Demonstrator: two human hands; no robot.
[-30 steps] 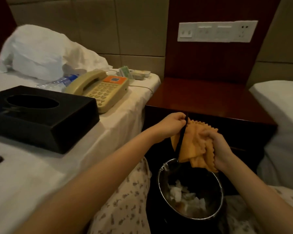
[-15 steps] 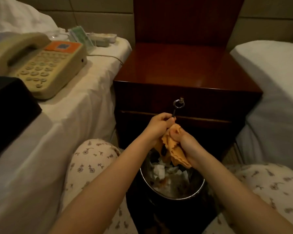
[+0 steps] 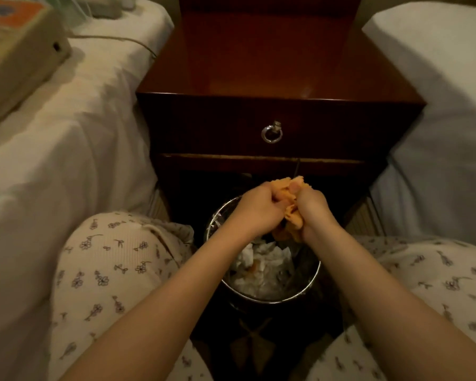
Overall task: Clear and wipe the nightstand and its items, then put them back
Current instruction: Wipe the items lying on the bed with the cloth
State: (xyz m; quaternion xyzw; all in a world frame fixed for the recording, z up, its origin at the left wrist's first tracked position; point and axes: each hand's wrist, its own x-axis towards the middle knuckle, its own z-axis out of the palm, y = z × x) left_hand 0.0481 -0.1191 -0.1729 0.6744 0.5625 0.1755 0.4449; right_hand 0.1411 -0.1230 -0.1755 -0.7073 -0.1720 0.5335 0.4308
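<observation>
Since 0.5 s ago: camera tipped down, black box out of frame. Left hand [image 3: 259, 209] and right hand [image 3: 315, 213] now sit closer together, both fists clamped on the orange cloth [image 3: 291, 215], which is wadded tighter, over the waste bin [image 3: 317, 273] of crumpled paper. A thin dark sliver above the cloth is possibly a pen; too dim to tell. Nightstand [image 3: 259, 64]: glossy red-brown top, ring pull [image 3: 271, 132] on the drawer. Telephone [image 3: 17, 53] lies on the left bed [image 3: 88, 138]; right bed [image 3: 440, 67] opposite.
</observation>
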